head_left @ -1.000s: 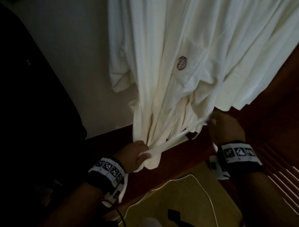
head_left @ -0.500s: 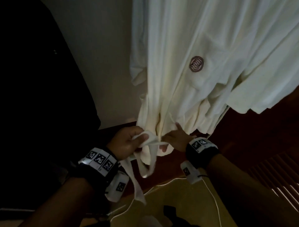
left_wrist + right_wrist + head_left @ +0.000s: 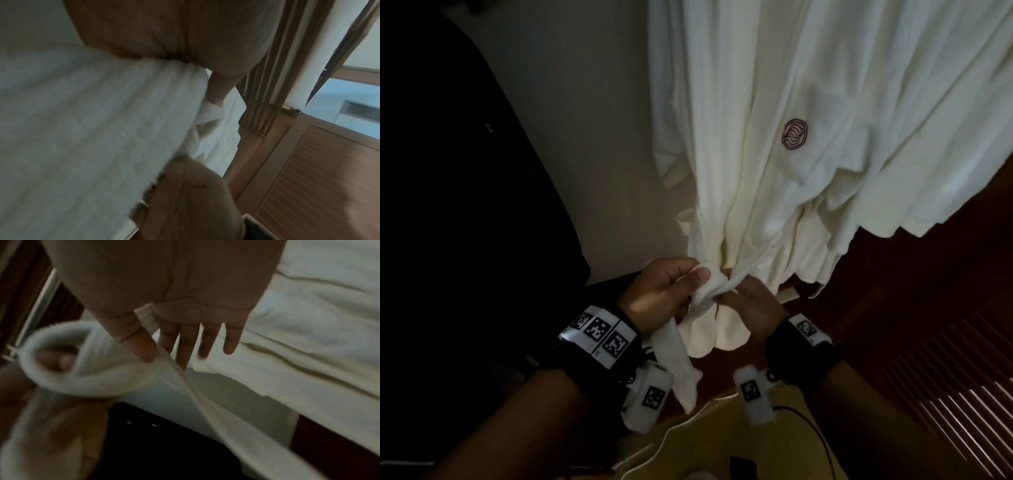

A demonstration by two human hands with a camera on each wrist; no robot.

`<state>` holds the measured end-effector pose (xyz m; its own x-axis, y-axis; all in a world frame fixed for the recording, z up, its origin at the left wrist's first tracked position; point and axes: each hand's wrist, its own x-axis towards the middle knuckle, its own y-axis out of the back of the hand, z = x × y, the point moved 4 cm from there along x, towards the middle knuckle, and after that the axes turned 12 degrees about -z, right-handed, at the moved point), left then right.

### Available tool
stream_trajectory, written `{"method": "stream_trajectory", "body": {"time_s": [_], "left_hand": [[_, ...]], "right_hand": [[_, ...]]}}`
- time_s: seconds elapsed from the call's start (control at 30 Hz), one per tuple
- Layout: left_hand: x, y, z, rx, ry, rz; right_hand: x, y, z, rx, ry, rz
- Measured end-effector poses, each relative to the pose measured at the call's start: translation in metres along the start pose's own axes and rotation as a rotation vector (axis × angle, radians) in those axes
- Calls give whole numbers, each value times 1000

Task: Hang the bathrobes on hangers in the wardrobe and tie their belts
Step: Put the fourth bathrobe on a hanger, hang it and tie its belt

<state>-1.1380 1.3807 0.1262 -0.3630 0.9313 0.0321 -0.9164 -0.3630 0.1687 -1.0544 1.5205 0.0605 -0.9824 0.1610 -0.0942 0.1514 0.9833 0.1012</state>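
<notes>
- The belt (image 3: 709,291) is at the lower front of the robe (image 3: 774,171), which hangs above our hands with its round crest (image 3: 795,134) facing us.
- We have the belt rolled into a loop (image 3: 68,353) just left of the robe's bunched hem; one strand runs up and right from it across the cloth.
- Our left hand (image 3: 667,294) grips that loop — thumb on top, fingers curled under — and a loose end (image 3: 678,363) drops from the fist past the wrist.
- Our right hand (image 3: 753,305) sits just right of the loop, touching it. In the right wrist view its thumb (image 3: 139,344) and forefinger pinch a thin edge of belt, while the other fingers (image 3: 209,339) lie straight against the robe.
- The left wrist view is mostly blurred white cloth with our fingers around it.
- More white cloth (image 3: 928,137) hangs to the right of the robe — we cannot tell whether it is a second one.
- Behind are a pale wall (image 3: 585,120) and dark wood (image 3: 893,291); a slatted door (image 3: 955,383) stands at lower right.
- Both wrists wear black bands (image 3: 599,339) with printed markers.
</notes>
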Motion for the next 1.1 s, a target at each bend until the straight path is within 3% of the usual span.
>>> {"method": "stream_trajectory", "body": {"time_s": [0.07,0.23,0.37,0.47,0.57,0.67,0.73,0.87,1.0,1.1], "left_hand": [[7,9,10,20,-30,48],[38,30,34,150,-132,103],[70,52,45,827,-271,134],[107,65,30,1181,-101,7],[152,95,8,1252,100,-46],[169,174,-32,1238,554,60],[165,220,-61,1232,765,190],[199,222,-99,1090,831,335],[235,157,-124,931,856,171],[254,104,-140,825,776,44]], "right_hand": [[4,11,-25,72,7,32],[10,36,-73,-239,-46,-5],[27,83,-116,-639,35,112],[50,116,-128,-847,34,173],[80,161,-112,-964,-43,228],[73,265,-57,-862,-401,468],[53,316,-19,-764,-611,552],[77,328,22,-860,-676,346],[94,293,51,-853,-645,71],[93,266,55,-772,-566,13]]}}
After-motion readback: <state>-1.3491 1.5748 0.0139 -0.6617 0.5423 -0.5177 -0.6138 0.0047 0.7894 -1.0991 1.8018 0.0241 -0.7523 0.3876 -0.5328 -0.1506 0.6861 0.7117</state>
